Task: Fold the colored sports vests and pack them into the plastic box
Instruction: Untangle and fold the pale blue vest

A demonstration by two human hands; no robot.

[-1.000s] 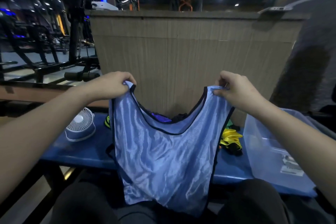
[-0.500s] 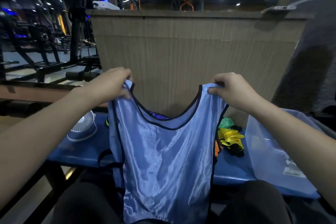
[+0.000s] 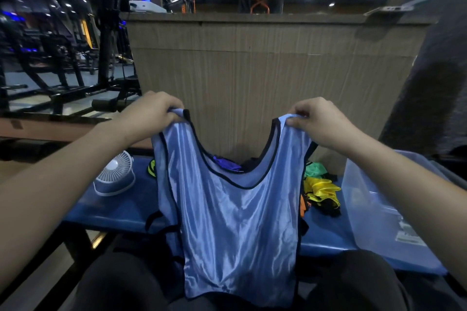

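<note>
1 shiny light-blue sports vest with black trim [image 3: 237, 222] hangs from 2 bare hands: 1 left hand [image 3: 154, 115] and 1 right hand [image 3: 319, 121]. On 1 blue tabletop [image 3: 113, 209] stand 1 small white round desk fan [image 3: 113, 174] and 1 clear plastic box [image 3: 371, 199]. The loose heap shows at least 5 more vests: 1 yellow [image 3: 318, 192], 1 green [image 3: 314, 169], 1 purple [image 3: 226, 163], 1 orange [image 3: 303, 206], 1 neon yellow-green [image 3: 151, 168].
</note>
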